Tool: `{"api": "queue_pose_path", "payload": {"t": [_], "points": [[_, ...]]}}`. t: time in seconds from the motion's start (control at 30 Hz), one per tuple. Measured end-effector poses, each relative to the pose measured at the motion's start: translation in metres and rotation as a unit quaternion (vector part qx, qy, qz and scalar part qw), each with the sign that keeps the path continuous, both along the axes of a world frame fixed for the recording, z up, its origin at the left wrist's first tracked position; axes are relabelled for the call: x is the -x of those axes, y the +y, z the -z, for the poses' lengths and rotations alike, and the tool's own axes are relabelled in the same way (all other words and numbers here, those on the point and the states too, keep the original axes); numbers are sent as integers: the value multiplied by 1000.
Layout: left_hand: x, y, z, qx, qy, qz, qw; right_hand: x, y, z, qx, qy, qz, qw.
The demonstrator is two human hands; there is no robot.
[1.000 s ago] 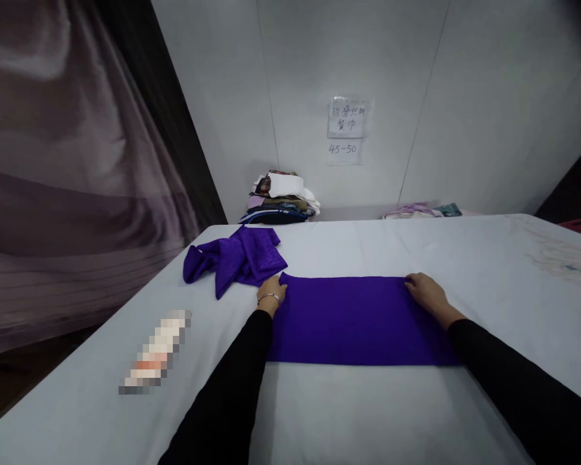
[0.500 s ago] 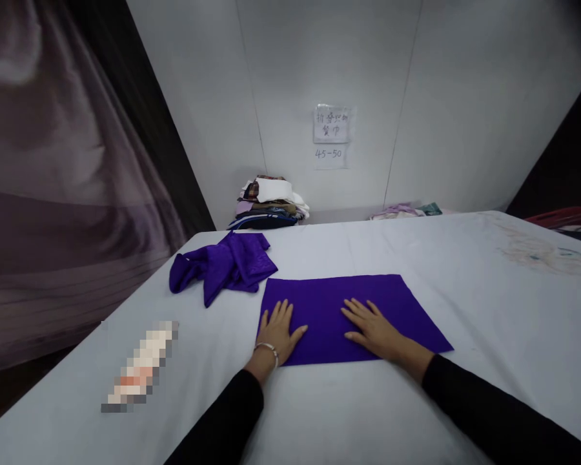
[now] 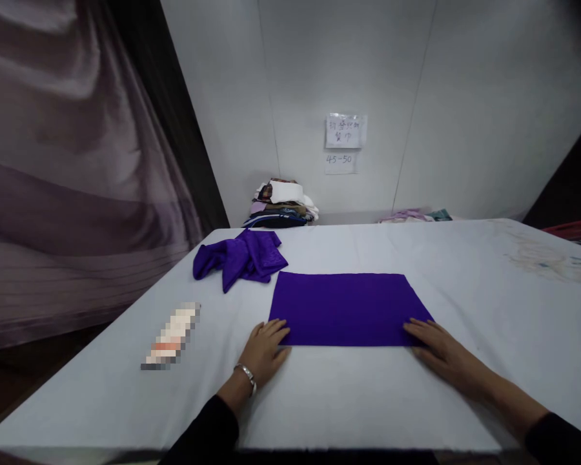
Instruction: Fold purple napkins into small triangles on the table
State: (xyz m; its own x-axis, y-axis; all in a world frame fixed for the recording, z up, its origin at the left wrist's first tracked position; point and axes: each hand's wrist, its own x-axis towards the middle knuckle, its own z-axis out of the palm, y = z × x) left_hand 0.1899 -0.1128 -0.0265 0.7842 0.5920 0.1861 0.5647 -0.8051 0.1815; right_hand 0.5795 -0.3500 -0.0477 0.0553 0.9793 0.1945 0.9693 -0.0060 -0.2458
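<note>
A purple cloth napkin lies flat as a rectangle on the white-covered table. At its near left corner, my left hand rests with fingers stretched over the cloth and the thumb just off the near edge. My right hand lies over the near right corner in much the same way, fingers extended and thumb apart. Whether either thumb reaches under the cloth cannot be made out. A second purple cloth sits crumpled beyond the napkin's far left corner, touched by neither hand.
A pixelated oblong item lies on the table's left side. Against the wall is a stack of folded clothes, with more fabric farther right. Paper signs hang on the wall. A draped curtain stands at left.
Both hands have moved apart and toward me, from the middle of the napkin to its two near corners. The view has shifted slightly. The crumpled cloth looks unchanged.
</note>
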Motion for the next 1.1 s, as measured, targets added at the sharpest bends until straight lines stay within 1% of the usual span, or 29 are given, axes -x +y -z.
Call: {"api": "queue_pose_path", "payload": {"t": [0.03, 0.1, 0.2, 0.27, 0.3, 0.37, 0.4, 0.47, 0.53, 0.6, 0.63, 0.7, 0.73, 0.77, 0.8, 0.87, 0.93, 1.03, 1.1], "points": [[-1, -4, -2, 1, 11, 7, 1000, 4, 0, 2, -2, -5, -23, 1000], [-3, -5, -4, -1, 27, -12, 1000, 3, 2, 8, -24, -17, -31, 999], [-9, 2, -8, 2, 38, -47, 998, -9, 12, 14, -64, -18, 9, 998], [-13, 8, -14, 14, 24, -61, 998, -17, 18, 7, -66, -3, 45, 997], [-14, 10, -19, 23, 4, -74, 997, -20, 20, -1, -62, 17, 64, 996], [-11, 13, -37, 55, -71, -101, 991, -24, 18, -24, -58, 88, 92, 990], [-8, 14, -49, 78, -123, -115, 983, -25, 15, -39, -63, 136, 103, 983], [0, 13, -77, 145, -231, -104, 956, -29, 5, -71, -92, 239, 127, 958], [6, 14, -106, 207, -335, -96, 914, -34, -3, -101, -137, 328, 167, 920], [6, 18, -130, 262, -422, -98, 862, -40, -4, -125, -179, 399, 186, 880], [3, 21, -139, 288, -454, -103, 837, -44, -1, -133, -193, 431, 183, 862], [-7, 34, -148, 332, -492, -119, 796, -51, 12, -141, -206, 484, 170, 834], [-14, 42, -149, 346, -499, -126, 784, -55, 22, -141, -205, 502, 167, 823], [-21, 51, -147, 351, -502, -133, 779, -59, 32, -139, -203, 515, 169, 816], [-30, 60, -144, 350, -495, -141, 783, -63, 44, -135, -196, 522, 173, 812], [-47, 81, -130, 334, -450, -172, 810, -72, 66, -120, -173, 519, 187, 816], [-64, 100, -109, 317, -372, -228, 842, -81, 88, -101, -140, 482, 213, 838], [-88, 122, -72, 307, -316, -271, 856, -91, 117, -69, -101, 409, 250, 872], [-99, 133, -50, 305, -294, -284, 860, -96, 132, -49, -93, 379, 261, 883]]}}
